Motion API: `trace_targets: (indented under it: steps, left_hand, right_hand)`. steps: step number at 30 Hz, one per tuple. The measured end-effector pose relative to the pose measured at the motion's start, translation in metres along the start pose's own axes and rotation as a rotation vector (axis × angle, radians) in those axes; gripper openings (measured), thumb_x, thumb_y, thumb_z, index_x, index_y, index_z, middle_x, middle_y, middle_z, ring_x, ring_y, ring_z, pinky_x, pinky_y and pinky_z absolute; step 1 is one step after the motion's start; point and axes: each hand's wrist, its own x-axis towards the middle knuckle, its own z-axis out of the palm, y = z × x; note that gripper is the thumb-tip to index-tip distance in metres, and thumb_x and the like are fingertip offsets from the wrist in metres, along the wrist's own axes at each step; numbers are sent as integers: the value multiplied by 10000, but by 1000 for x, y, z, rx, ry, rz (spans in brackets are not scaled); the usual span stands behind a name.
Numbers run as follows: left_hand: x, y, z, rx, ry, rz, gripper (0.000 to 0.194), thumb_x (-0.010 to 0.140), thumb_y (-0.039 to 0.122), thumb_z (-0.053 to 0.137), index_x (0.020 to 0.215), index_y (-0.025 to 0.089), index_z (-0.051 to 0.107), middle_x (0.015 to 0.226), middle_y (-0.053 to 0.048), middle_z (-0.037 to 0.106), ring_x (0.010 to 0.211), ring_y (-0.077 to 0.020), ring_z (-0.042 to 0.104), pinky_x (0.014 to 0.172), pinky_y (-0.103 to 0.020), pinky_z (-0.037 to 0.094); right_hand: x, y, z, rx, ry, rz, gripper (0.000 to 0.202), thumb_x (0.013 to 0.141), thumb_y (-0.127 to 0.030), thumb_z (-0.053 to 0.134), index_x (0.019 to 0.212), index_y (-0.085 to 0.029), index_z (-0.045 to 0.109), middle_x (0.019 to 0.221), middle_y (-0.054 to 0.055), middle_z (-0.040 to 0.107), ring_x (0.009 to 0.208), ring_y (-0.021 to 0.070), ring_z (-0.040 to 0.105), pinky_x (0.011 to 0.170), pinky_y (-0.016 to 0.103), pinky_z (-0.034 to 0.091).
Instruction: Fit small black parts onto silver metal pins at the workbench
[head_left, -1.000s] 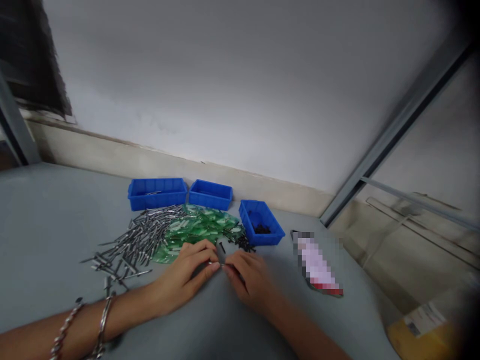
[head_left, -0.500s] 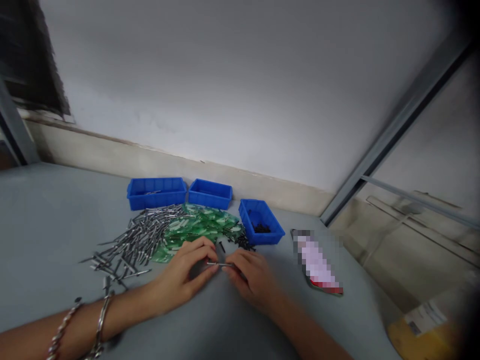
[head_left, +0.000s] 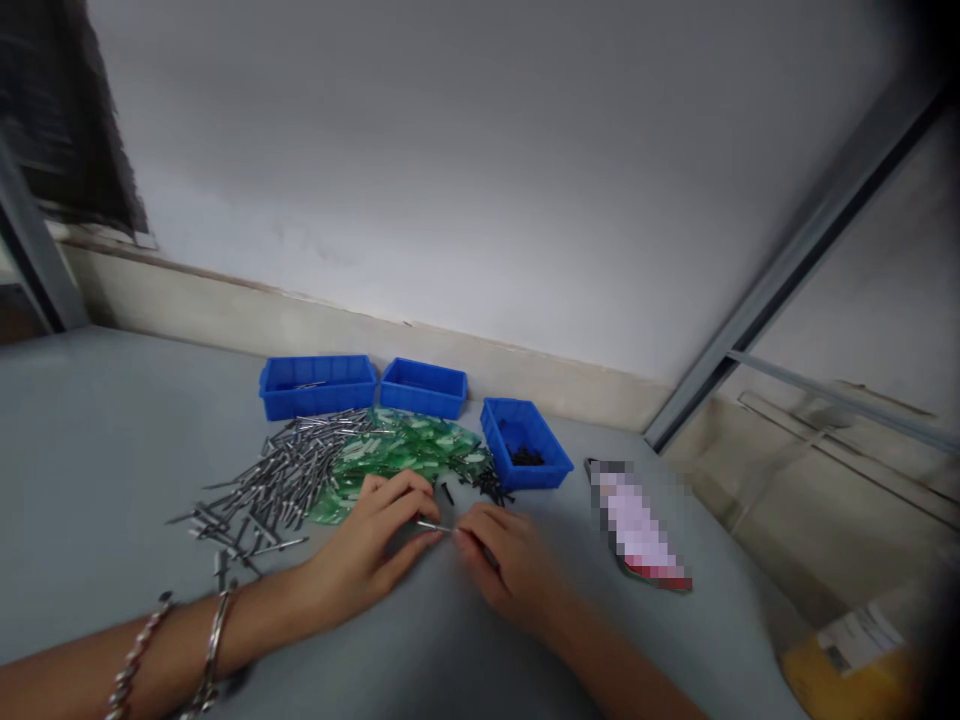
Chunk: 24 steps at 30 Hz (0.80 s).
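My left hand and my right hand meet fingertip to fingertip low over the grey table. Between them they pinch one thin metal pin, lying level. The right fingers also seem to hold a small dark part, too small to make out. Just beyond the hands lie a pile of metal pins, a heap of green plastic pieces and a scatter of small black parts.
Three blue bins stand along the back: a left bin, a middle bin and a right bin with black parts inside. A flat packet lies to the right. A yellow box sits at the lower right corner.
The pin between my fingertips has turned from a steeper angle to lying level. Both hands stay in the same spot.
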Motion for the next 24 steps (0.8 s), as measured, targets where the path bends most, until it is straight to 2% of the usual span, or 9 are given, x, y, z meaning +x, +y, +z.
trace_targets:
  steps: [4,10,24]
  left_hand:
    - [1,2,-2,-4,-50,-22,116,902,276,445,990,210,482,1014,-47,493,899,-204,439,764,-335,328]
    - [3,6,-7,8,-91,-33,175,935,270,345,951,207,507,1012,-45,484,896,-208,451,765,-349,335]
    - [1,3,-3,-14,-57,-2,148,926,230,359,935,199,504,1011,-50,485,907,-202,439,778,-350,326]
  right_hand:
    - [0,3,1,35,4,9,240,901,-233,330,767,-186,524,687,12,582,621,115,525,562,224,360]
    - [-1,3,0,34,2,12,210,903,-237,340,823,-191,529,716,15,597,640,122,538,596,233,381]
    - [-1,5,1,19,12,-10,242,921,-279,340,832,-191,547,740,13,616,665,115,556,607,223,390]
